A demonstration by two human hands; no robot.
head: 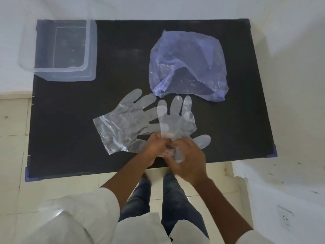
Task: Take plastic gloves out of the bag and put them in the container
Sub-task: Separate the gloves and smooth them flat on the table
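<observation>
Two clear plastic gloves lie on the black table point(70, 120). One glove point(123, 122) is spread flat at the centre left, fingers pointing up-right. The second glove point(175, 118) overlaps it, fingers pointing away from me. My left hand point(154, 148) and my right hand point(190, 161) meet at the cuff of the second glove near the table's front edge, both pinching its crumpled plastic. A purple translucent bag point(188, 66) lies crumpled at the back right. The clear container point(58, 50) stands open at the back left corner, nothing visible inside.
The table's front edge runs just under my hands, with blue tape at its corners point(28, 175). White walls surround the table. A tiled floor and my legs in jeans point(175, 199) show below. A wall socket point(284, 217) is at the lower right.
</observation>
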